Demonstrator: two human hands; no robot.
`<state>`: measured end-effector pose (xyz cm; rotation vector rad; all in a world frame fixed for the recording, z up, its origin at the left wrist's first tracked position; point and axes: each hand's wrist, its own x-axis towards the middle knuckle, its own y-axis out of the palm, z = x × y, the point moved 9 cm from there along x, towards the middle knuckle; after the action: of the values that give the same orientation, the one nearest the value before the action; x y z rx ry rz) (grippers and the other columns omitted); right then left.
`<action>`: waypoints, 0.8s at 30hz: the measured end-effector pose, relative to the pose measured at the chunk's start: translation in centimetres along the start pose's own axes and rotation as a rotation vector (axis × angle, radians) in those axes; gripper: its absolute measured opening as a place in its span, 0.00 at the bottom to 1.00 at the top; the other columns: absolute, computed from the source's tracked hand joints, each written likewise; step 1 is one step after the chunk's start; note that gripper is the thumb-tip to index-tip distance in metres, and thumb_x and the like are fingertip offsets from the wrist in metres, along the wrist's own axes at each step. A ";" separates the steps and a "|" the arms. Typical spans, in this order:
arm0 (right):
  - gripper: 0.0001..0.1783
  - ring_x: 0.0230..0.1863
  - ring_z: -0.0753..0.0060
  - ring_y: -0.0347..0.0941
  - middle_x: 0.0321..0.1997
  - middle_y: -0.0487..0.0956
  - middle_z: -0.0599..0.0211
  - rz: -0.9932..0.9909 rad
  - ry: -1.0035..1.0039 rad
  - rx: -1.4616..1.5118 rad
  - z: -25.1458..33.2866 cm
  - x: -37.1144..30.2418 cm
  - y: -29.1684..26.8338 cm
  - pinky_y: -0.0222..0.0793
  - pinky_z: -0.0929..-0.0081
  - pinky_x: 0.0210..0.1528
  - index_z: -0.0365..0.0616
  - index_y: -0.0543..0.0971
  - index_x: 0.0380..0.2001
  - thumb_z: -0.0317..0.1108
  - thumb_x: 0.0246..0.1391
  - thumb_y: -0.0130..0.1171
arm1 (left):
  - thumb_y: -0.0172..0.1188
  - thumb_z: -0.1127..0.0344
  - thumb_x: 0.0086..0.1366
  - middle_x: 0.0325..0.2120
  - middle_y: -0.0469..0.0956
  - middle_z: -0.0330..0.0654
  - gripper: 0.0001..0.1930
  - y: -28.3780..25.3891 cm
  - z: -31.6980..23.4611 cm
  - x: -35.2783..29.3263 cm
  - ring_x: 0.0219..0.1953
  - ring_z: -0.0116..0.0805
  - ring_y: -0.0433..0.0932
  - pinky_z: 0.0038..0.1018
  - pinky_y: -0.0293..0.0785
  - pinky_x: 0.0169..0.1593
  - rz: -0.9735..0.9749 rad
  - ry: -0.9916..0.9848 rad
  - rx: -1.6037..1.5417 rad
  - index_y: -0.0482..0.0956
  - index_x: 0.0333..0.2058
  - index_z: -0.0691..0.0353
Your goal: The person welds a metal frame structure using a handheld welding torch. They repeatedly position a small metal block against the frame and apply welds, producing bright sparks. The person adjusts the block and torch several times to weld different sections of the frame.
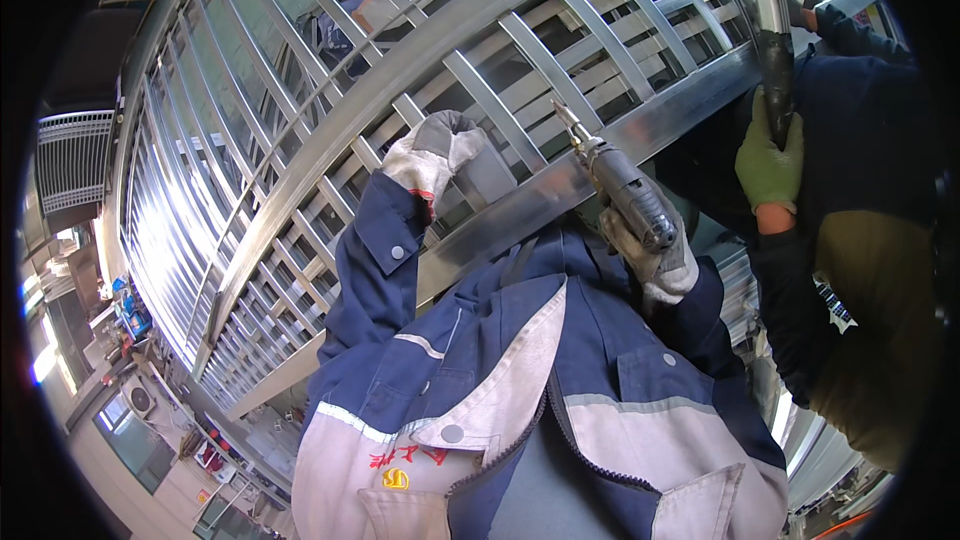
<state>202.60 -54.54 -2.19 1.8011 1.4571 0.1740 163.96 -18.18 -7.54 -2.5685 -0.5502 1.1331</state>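
Note:
My right hand, in a pale work glove, grips a dark drill-like power tool. Its slim metal bit points up and to the left over the bars of a silvery metal frame. Left of it, my left hand, in a white and grey glove, is closed above the same frame. Its curled fingers hide whatever they hold, if anything. A flat grey metal piece shows just beside that hand.
At the right a co-worker's green-gloved hand grips a tool with a black wrapped handle and metal head. A large curved lattice of shiny bars spreads to the left. An outdoor fan unit and cluttered shelving stand lower left.

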 end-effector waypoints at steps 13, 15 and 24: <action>0.51 0.58 0.76 0.82 0.60 0.88 0.65 0.111 0.109 -0.114 -1.2 4.8 1.7 0.73 0.77 0.65 0.44 0.73 0.82 0.54 0.64 0.81 | 0.72 0.57 0.80 0.43 0.90 0.37 0.17 0.7 -3.1 -3.9 0.47 0.26 0.86 0.29 0.84 0.56 -0.177 0.203 0.040 0.87 0.56 0.63; 0.51 0.57 0.76 0.82 0.59 0.88 0.65 0.074 0.059 -0.126 -1.1 4.5 1.6 0.73 0.76 0.64 0.45 0.73 0.83 0.53 0.64 0.81 | 0.71 0.56 0.79 0.40 0.90 0.46 0.15 0.3 -4.2 -5.2 0.43 0.38 0.89 0.34 0.84 0.52 -0.260 0.222 0.026 0.88 0.52 0.61; 0.52 0.55 0.75 0.83 0.57 0.88 0.66 0.010 0.029 -0.089 -1.1 4.3 1.4 0.75 0.75 0.61 0.50 0.72 0.84 0.54 0.63 0.81 | 0.64 0.66 0.78 0.47 0.92 0.47 0.13 -2.1 -2.2 -4.8 0.50 0.41 0.92 0.30 0.84 0.60 -0.452 0.190 0.035 0.88 0.57 0.59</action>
<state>204.47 -50.28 -2.14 1.7411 1.4387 0.2671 162.20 -18.66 -2.17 -2.3173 -0.9866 0.7287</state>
